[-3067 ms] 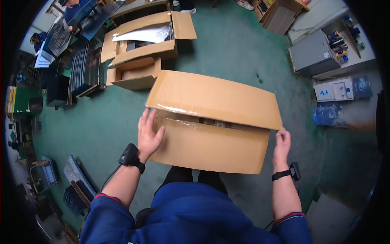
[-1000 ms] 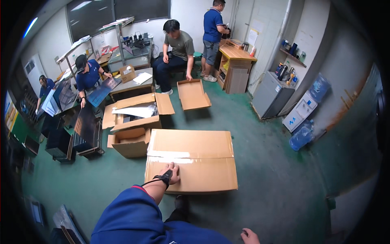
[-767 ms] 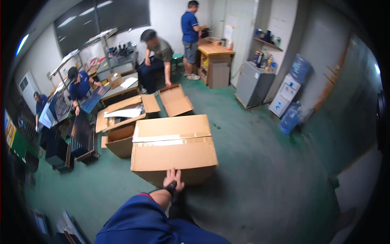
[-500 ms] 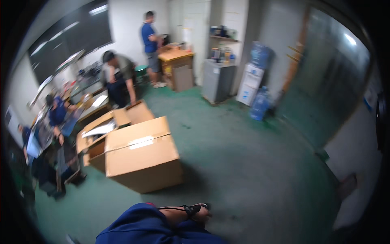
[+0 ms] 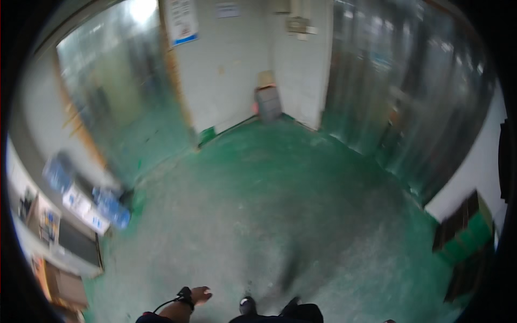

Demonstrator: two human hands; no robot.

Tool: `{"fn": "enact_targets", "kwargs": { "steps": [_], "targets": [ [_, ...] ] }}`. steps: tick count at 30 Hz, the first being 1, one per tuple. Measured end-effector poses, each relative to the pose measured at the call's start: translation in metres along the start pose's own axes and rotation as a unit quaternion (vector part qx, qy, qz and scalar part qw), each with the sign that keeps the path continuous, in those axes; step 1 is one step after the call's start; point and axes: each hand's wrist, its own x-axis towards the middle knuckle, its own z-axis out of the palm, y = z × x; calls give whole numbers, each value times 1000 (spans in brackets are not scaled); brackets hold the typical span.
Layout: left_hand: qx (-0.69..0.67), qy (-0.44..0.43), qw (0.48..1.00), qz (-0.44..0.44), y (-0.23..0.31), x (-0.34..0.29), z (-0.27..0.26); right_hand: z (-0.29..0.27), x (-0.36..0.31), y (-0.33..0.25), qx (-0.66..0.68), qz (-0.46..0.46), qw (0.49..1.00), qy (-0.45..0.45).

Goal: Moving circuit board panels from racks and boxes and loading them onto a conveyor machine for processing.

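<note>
The whole view is smeared, so a trip looks like the main hazard. The person stands on a green floor (image 5: 301,204) that looks worn and patchy, and a slick spot could take a shoe (image 5: 247,305) out from under them. To their right a stack of green and dark crates (image 5: 462,238) sits against the wall, close enough to catch a shin on a wide turn. The clear plastic strip curtain (image 5: 409,91) ahead hides whatever is behind it, so someone coming through could walk straight into them.

The left hand (image 5: 200,294) hangs low by the hip with a dark band on the wrist. It holds nothing, and the fingers look loosely spread as far as the blur lets me judge. The right hand is out of sight.

The nearest things are the blue water jugs (image 5: 110,207), which stand on the floor by the left wall. They are ahead of that hand and further to its left, well apart from it. A grey bin (image 5: 267,103) sits in the far corner, far from either hand.
</note>
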Motion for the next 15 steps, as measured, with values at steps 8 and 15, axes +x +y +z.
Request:
{"fn": "enact_targets", "kwargs": {
  "steps": [8, 15],
  "targets": [
    [101, -30, 959, 264, 288, 227, -26, 25, 193, 83, -24, -80, 996, 11],
    [112, -322, 852, 397, 529, 221, -10, -231, 249, -214, 121, -258, 930, 231]
  ]
}}
